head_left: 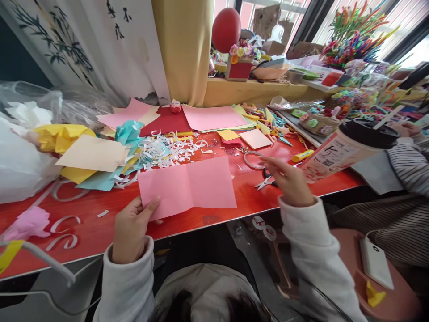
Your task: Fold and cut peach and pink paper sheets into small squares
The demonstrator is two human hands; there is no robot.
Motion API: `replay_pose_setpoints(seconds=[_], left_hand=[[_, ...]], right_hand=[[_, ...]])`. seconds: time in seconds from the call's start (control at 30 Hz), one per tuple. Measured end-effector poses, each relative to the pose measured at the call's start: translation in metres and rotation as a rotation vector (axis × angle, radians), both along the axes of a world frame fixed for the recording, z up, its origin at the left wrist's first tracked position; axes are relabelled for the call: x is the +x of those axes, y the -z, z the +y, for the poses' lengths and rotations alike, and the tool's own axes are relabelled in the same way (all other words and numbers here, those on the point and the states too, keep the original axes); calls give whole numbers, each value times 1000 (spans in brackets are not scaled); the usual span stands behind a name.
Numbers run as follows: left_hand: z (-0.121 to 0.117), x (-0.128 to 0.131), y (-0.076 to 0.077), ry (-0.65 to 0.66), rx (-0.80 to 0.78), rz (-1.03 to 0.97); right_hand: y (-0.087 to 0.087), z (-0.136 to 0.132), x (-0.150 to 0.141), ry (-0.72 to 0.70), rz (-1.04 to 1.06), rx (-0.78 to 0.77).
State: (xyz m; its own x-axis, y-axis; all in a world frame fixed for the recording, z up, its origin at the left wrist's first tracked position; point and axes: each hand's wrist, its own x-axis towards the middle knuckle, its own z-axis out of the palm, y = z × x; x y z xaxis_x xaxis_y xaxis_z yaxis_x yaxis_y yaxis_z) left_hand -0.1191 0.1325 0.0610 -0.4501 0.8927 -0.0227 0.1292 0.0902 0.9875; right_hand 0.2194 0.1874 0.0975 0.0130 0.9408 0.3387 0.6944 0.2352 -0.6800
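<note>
My left hand [134,223] grips the left end of a pink sheet of paper [211,183], thumb on top and fingers beneath. A crease runs down the middle of the sheet, which is tilted just above the red table. My right hand [290,179] is empty, its fingers stretched out to the left above a pair of scissors [264,183]. The scissors' handles are partly hidden beneath that hand. Near the fingertips lies a thin pale ring [246,162], perhaps a tape roll. A heap of curled white paper strips [164,150] sits behind the pink sheet.
A tall paper cup [335,152] with a black lid leans right of my hand. Square papers [256,138], a yellow glue stick [302,155] and coloured sheets [214,117] lie farther back. Plastic bags [23,156] fill the left. A person in a striped sleeve [410,161] sits at right.
</note>
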Motion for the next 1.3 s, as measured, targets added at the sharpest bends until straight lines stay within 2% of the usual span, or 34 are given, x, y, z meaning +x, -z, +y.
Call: replay_pose_setpoints(seconds=[0.03, 0.13, 0.2, 0.33, 0.43, 0.57, 0.7, 0.8, 0.9, 1.0, 1.13, 1.2, 1.3], left_hand=[[1, -1, -1, 9, -29, -44], [2, -1, -5, 37, -69, -129], [1, 0, -8, 34, -60, -144], [0, 2, -11, 44, -25, -168], [-1, 3, -12, 77, -5, -160], [-2, 4, -12, 130, -1, -154], [1, 4, -10, 127, -87, -69], [3, 2, -9, 140, -137, 21], [3, 2, -8, 162, -147, 52], [1, 2, -9, 159, -121, 33], [-3, 6, -13, 134, 6, -52], [-4, 11, -16, 72, 70, -94], [-5, 20, -20, -53, 160, -166]], right_hand=[[0, 5, 16, -7, -154, -16], [6, 15, 55, -188, -464, -161], [11, 16, 70, -260, -540, -241], [14, 9, 84, -281, -540, -298], [13, 6, 86, -284, -544, -300], [13, 0, 78, -181, -547, -345], [12, -13, 62, -105, -554, -372], [11, -22, 49, -23, -621, -337], [11, -27, 40, -7, -619, -350], [7, -34, 35, -19, -439, -484], [1, -57, 23, -133, 201, -656], [5, -72, 11, -227, 495, -659], [22, -90, -14, -349, 787, -644]])
